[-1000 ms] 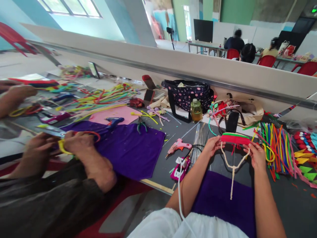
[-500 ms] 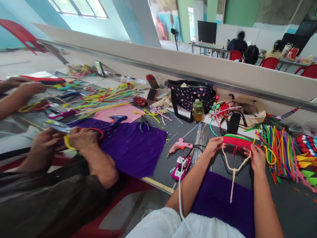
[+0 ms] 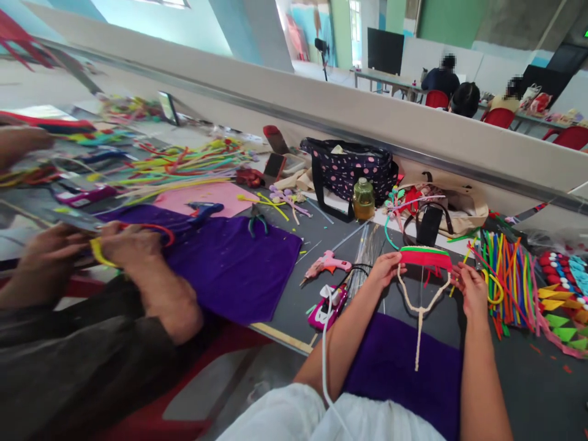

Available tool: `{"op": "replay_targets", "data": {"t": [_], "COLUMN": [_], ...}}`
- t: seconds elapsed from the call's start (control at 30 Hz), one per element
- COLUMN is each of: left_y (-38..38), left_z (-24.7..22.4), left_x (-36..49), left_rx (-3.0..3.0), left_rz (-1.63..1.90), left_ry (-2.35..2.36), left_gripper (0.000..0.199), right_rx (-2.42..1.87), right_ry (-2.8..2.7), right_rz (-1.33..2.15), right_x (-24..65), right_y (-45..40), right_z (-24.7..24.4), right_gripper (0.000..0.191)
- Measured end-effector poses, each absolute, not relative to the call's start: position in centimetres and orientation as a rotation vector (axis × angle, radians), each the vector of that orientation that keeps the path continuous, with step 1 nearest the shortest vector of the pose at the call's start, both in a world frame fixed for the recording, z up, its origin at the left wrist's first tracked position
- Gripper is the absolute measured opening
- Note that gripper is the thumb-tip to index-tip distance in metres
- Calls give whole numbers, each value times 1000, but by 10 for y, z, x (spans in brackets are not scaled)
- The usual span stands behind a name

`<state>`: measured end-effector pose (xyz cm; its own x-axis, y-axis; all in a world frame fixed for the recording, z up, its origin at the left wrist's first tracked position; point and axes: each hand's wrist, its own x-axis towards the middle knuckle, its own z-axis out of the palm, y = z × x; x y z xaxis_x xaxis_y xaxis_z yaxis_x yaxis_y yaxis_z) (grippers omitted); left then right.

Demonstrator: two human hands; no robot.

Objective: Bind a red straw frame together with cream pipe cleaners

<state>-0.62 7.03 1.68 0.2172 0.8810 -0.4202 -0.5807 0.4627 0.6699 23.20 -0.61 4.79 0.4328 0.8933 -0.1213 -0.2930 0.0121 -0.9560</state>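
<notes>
In front of me hangs a craft piece (image 3: 425,260) with a red and green band, a cream top edge and a cream Y-shaped cord below it. My left hand (image 3: 386,269) pinches the band's left end. At its right end are the fingers of my right hand (image 3: 472,289), closed about the corner; their exact contact is hard to see. Beneath lies a purple cloth (image 3: 399,361). Left of my forearm are a pink glue gun (image 3: 327,267) and a magenta device with a white cord (image 3: 327,308). Clear thin sticks (image 3: 362,263) lie just beyond my left forearm.
Coloured pipe cleaners (image 3: 509,275) are bundled at right. A patterned bag (image 3: 351,168), a jar of yellowish liquid (image 3: 364,201) and a cream bag (image 3: 468,211) stand along the partition. At left a co-worker's hands (image 3: 131,245) work over another purple cloth (image 3: 229,263) with pliers (image 3: 258,222).
The view has shifted, so most things sit a little further left and up. My right hand's fingers have loosened slightly at the band's right end. My left hand keeps its hold.
</notes>
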Motion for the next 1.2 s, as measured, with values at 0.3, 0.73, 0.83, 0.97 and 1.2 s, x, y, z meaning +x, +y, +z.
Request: {"op": "replay_targets", "data": {"t": [0.3,0.73,0.83,0.97,1.2], "left_y": [72,54,48,41,29], "left_z": [12,53,62,62,70], "left_x": [-2,15,22,23,10], "left_rx": [399,573,462,309,236], "left_rz": [1036,1111,970,862,911], "left_ry": [851,754,514,344,124], "left_gripper": [12,35,54,68,75], "right_rx": [-1284,-1262,-1317,-1294,-1480], "right_ry": [-602,-717,-928,-1196,-833], "right_rz": [1033,806,844,1077,417], "right_x": [214,184,150,125,185], "right_y": [-3,-3,-9,-19,-18], "right_z": [46,122,127,112,81], "right_gripper": [44,34,40,39,36]}}
